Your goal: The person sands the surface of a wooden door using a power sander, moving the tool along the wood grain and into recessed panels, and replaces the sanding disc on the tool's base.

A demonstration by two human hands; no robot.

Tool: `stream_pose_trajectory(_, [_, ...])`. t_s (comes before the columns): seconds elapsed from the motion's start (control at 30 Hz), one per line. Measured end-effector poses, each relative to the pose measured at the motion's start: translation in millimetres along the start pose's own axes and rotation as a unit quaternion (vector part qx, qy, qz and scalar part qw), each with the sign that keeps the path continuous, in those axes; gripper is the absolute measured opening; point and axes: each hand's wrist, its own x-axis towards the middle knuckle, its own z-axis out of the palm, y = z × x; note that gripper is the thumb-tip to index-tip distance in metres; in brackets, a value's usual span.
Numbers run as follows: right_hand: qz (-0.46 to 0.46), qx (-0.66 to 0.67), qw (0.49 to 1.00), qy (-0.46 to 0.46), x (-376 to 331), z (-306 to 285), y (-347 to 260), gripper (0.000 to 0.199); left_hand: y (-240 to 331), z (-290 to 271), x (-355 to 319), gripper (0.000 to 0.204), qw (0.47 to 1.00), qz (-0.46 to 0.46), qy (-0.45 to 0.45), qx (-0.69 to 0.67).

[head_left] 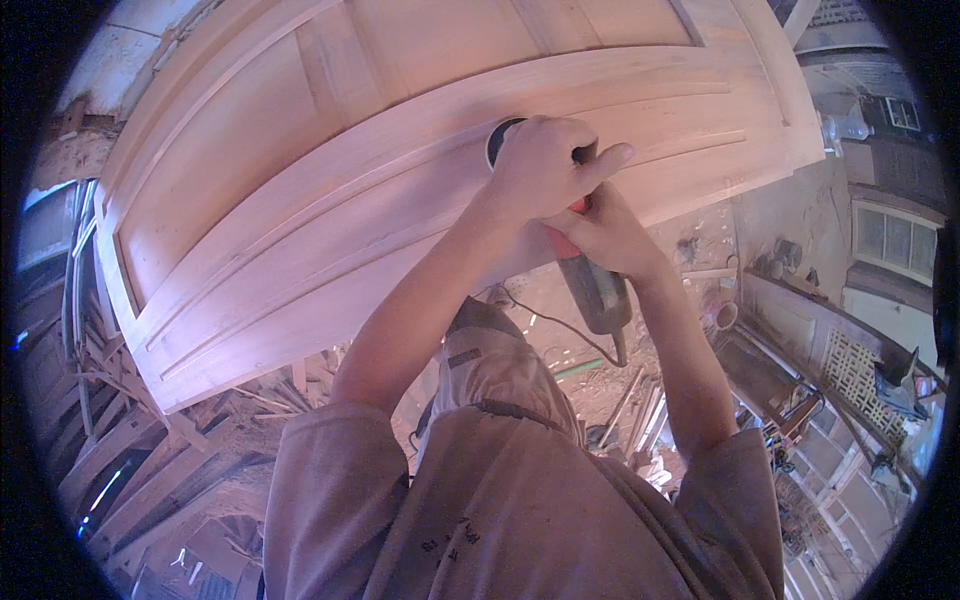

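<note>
A large wooden panelled door (400,165) lies in front of me, pale and bare, with raised mouldings and recessed panels. On its near rail rests the round dark disc (503,140) of an angle grinder (592,290). My left hand (548,165) is closed over the grinder's head, its thumb sticking out to the right. Just behind it, my right hand (612,232) wraps round the red part of the body. The dark rear end points back toward me, with a cord (570,328) trailing from it. Most of the disc is hidden under my left hand.
Wood offcuts (150,470) are heaped at the left below the door. Scraps and sawdust cover the floor (560,350) near my legs. At the right lie a perforated lattice panel (862,375) and mixed clutter. A clear bottle (848,128) is beyond the door's right end.
</note>
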Motion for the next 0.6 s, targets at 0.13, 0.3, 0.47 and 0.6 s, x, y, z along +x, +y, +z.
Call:
stream_pose_trajectory(0.13, [0.008,0.047,0.999,-0.008,-5,-33,6,0.06,10,24,23,0.055,1.0,0.006,-0.003,0.012])
stream_pose_trajectory(0.3, [0.019,0.018,1.0,0.009,-10,-81,12,0.06,26,61,52,0.054,1.0,0.017,-0.003,-0.017])
stream_pose_trajectory(0.47, [0.01,-0.014,1.0,0.022,-18,-129,19,0.059,42,100,85,0.055,0.998,0.057,0.012,-0.004])
stream_pose_trajectory(0.6, [0.029,-0.026,0.999,0.013,-14,-165,25,0.059,56,115,110,0.055,0.999,0.025,-0.02,-0.003])
